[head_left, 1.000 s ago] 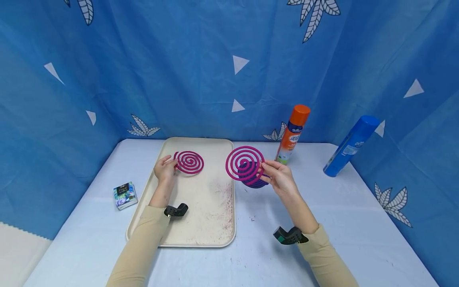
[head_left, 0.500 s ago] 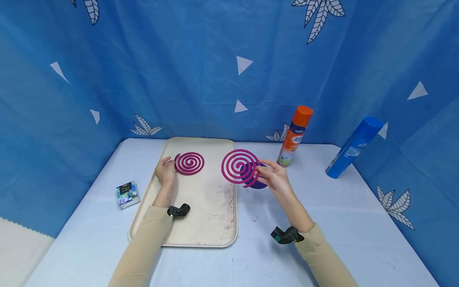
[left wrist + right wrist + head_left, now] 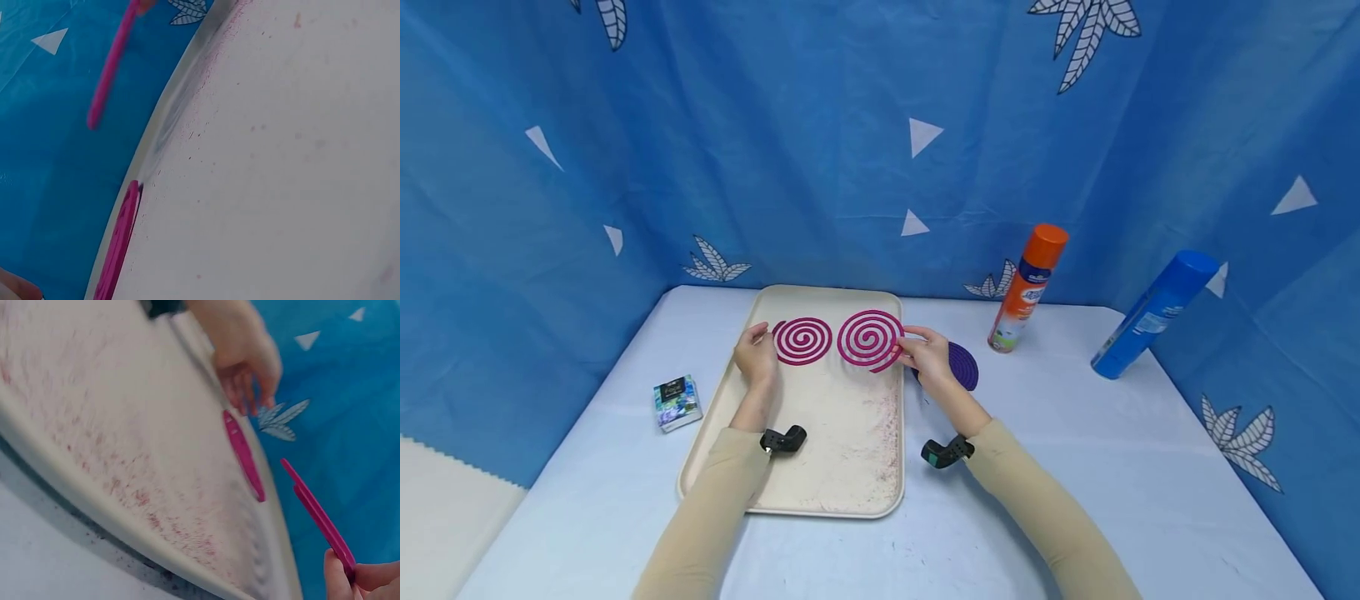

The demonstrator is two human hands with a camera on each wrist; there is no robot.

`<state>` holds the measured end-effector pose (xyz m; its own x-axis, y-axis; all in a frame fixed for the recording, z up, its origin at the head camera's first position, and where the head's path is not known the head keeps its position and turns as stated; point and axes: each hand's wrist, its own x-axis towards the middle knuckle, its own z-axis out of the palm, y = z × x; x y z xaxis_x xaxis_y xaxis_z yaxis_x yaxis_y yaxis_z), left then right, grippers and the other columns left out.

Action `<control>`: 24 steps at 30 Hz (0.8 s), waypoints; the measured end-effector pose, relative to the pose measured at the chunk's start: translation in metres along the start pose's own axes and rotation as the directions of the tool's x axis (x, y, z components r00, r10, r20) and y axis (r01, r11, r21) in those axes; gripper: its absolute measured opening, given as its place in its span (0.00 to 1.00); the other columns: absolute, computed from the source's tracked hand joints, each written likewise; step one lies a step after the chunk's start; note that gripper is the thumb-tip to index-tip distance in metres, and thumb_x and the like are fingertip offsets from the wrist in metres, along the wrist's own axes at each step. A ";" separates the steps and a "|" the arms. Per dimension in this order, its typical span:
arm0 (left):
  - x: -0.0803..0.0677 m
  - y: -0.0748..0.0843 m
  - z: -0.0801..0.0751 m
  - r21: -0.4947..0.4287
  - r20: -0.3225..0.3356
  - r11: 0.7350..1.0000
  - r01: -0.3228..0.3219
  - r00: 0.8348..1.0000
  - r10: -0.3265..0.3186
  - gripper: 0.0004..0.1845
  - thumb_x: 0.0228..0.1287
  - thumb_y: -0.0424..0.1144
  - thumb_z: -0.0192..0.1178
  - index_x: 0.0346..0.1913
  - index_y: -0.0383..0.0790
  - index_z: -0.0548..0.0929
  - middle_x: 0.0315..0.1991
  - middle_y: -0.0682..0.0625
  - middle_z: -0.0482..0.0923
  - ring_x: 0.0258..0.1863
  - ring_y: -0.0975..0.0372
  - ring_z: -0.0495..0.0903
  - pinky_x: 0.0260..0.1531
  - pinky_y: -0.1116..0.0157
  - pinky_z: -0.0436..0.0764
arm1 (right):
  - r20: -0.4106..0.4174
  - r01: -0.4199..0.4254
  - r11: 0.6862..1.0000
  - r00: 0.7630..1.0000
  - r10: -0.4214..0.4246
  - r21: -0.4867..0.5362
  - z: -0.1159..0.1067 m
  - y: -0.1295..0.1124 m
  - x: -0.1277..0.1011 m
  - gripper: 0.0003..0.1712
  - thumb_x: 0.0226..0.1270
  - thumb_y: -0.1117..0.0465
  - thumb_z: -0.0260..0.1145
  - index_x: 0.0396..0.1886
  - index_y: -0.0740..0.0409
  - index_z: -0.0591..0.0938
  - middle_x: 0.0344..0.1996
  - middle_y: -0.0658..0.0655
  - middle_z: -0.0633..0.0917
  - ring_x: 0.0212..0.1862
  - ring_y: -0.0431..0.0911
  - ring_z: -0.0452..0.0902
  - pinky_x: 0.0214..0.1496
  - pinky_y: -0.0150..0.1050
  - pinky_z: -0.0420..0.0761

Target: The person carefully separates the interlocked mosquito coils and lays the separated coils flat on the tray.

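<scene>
My right hand (image 3: 931, 357) pinches the edge of a magenta mosquito coil (image 3: 868, 337) between thumb and fingers. This coil hangs above the far right part of a cream tray (image 3: 827, 450); in the right wrist view its blurred shadow falls on the tray. A second magenta mosquito coil (image 3: 803, 338) lies flat on the tray near the far edge. Beside that coil's left side is my left hand (image 3: 756, 357), its fingers loosely bent and holding nothing. The right wrist view shows the left hand (image 3: 250, 350) just apart from the lying coil (image 3: 244, 456).
Right of the tray lies a dark purple coil (image 3: 964, 367), partly hidden by the right hand. An orange spray can (image 3: 1026, 287) and a blue spray can (image 3: 1153, 315) stand behind it to the right. A small patterned packet (image 3: 677, 403) sits left of the tray.
The right hand has carried its mosquito coil leftward, from beside the tray to above it, uncovering more of the purple coil. The left hand has drawn back from the lying coil.
</scene>
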<state>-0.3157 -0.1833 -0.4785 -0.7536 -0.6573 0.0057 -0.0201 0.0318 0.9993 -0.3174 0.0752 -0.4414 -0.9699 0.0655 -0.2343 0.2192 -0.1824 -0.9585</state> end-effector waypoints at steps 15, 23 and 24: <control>-0.012 0.018 0.009 -0.037 0.067 0.996 -0.080 0.994 0.082 0.14 0.66 0.30 0.50 0.52 0.30 0.79 0.52 0.38 0.78 0.45 0.57 0.76 0.47 0.68 0.75 | -0.104 -0.002 0.997 0.995 -0.006 -0.080 0.020 0.021 0.027 0.14 0.63 0.74 0.60 0.49 0.70 0.79 0.26 0.58 0.83 0.20 0.38 0.78 0.25 0.30 0.81; -0.033 0.037 0.017 -0.037 0.169 0.996 -0.086 0.981 0.091 0.14 0.69 0.33 0.50 0.53 0.33 0.79 0.52 0.40 0.78 0.45 0.61 0.74 0.45 0.74 0.74 | -0.065 -0.023 0.988 0.998 0.014 -0.155 0.015 0.017 0.023 0.19 0.70 0.70 0.54 0.58 0.70 0.75 0.50 0.69 0.81 0.41 0.47 0.83 0.56 0.43 0.81; -0.037 0.039 0.019 -0.032 0.190 0.996 -0.089 0.977 0.093 0.14 0.69 0.33 0.51 0.53 0.33 0.79 0.52 0.41 0.78 0.45 0.61 0.73 0.44 0.74 0.73 | -0.053 -0.013 0.987 0.999 0.004 -0.161 0.014 0.016 0.021 0.20 0.70 0.70 0.54 0.60 0.70 0.74 0.53 0.69 0.79 0.46 0.50 0.82 0.59 0.44 0.80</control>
<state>-0.3007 -0.1433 -0.4409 -0.8633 -0.4963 0.0919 0.0681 0.0658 0.9955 -0.3358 0.0601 -0.4599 -0.9619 0.1170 -0.2470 0.2460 -0.0226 -0.9690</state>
